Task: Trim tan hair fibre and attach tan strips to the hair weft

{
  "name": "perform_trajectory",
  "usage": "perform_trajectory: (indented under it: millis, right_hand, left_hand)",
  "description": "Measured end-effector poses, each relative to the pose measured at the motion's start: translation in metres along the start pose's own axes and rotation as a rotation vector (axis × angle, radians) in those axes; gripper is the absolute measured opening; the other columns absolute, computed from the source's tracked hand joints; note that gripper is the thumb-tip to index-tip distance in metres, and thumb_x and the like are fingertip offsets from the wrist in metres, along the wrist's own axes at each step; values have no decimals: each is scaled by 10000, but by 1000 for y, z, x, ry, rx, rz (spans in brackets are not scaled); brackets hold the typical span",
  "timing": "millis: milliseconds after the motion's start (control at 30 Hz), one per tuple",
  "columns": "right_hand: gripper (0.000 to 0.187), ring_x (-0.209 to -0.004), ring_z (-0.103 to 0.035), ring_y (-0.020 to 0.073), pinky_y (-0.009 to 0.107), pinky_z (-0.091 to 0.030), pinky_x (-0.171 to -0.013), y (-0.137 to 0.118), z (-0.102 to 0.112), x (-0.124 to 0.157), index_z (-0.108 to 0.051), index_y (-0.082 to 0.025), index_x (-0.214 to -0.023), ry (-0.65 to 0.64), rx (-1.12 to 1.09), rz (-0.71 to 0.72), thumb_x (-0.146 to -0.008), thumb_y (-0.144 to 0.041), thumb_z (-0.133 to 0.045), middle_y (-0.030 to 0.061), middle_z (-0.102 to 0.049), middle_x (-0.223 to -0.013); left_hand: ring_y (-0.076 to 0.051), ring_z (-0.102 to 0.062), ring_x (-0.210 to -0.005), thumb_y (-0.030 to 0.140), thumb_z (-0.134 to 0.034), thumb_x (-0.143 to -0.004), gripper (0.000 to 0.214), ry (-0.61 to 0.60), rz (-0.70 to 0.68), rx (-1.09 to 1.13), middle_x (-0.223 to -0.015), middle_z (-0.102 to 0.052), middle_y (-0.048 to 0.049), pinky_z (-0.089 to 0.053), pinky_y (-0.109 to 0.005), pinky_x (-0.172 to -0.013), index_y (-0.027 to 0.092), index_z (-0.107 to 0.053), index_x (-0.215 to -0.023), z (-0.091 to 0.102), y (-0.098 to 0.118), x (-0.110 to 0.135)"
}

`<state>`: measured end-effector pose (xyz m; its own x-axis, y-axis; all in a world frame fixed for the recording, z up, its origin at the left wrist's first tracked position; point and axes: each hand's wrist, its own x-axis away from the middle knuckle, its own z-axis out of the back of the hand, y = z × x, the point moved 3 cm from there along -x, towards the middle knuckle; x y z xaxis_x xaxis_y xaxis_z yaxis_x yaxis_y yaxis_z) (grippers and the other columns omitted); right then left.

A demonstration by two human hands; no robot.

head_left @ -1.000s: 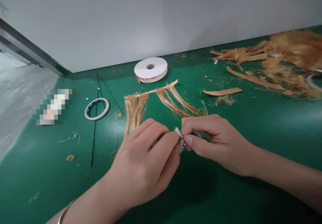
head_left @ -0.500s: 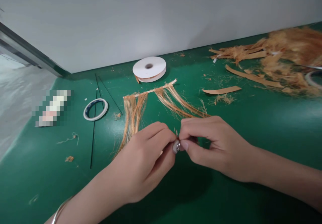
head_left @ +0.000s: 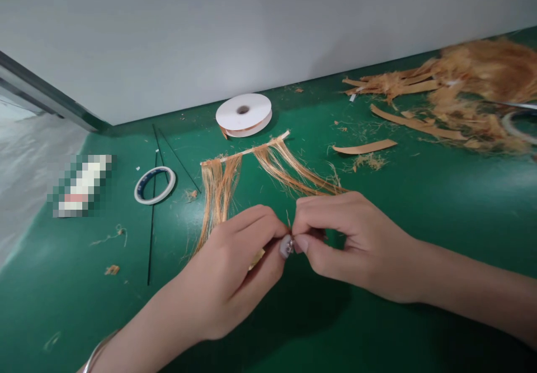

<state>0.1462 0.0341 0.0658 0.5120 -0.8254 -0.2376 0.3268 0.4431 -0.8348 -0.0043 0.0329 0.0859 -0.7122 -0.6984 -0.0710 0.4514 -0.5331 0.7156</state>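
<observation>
- In the lower middle, a person's left hand (head_left: pixel 235 261), a bracelet (head_left: pixel 98 352) on its wrist, meets the right hand (head_left: pixel 356 239) at the fingertips, above a green surface (head_left: pixel 440 222).
- Between those fingertips is a small piece (head_left: pixel 288 220), mostly hidden, a thin tan end poking up. Each hand's grip is a narrow pinch on it.
- A pale yellow bit (head_left: pixel 257 259) shows between the left thumb and forefinger; whether it belongs to the same piece, I cannot tell.
- Further left, a thin black rod (head_left: pixel 150 250) runs under a tape ring (head_left: pixel 164 195), near a pixelated object (head_left: pixel 83 185).
- Just beyond the hands lies a white strip (head_left: pixel 247 151), slanted, with orange strands (head_left: pixel 216 188) fanning from it in bunches.
- To the right, a short tan band (head_left: pixel 366 147) lies alone.
- Farther back, a white spool (head_left: pixel 258 107) lies flat; far right, a tangled fibre heap (head_left: pixel 490 74).
- Behind everything, a grey wall (head_left: pixel 268 26).
</observation>
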Motion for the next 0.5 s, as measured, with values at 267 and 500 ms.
perform_trajectory:
  millis: [267,500]
  right_hand:
    - [176,-525,-389,35,166,-303,-503,1,0,1,-476,-156,-595,-2,-76,-27,-759,-102,-510,-58,-445,-555]
    - [164,-530,-393,48,186,-308,-510,1,1,0,-466,-163,-600,-27,-117,-26,-762,-132,-476,-45,-452,-571]
  left_hand:
    - [-83,-417,-618,143,-395,-919,187,-2,28,47,-712,-468,22,-363,-213,-566,182,-451,-745,0,-2,1]
    - [-93,-455,-629,122,-409,-884,175,16,8,44,-714,-507,6,-390,-218,-571,180,-477,-734,-1,2,-1]
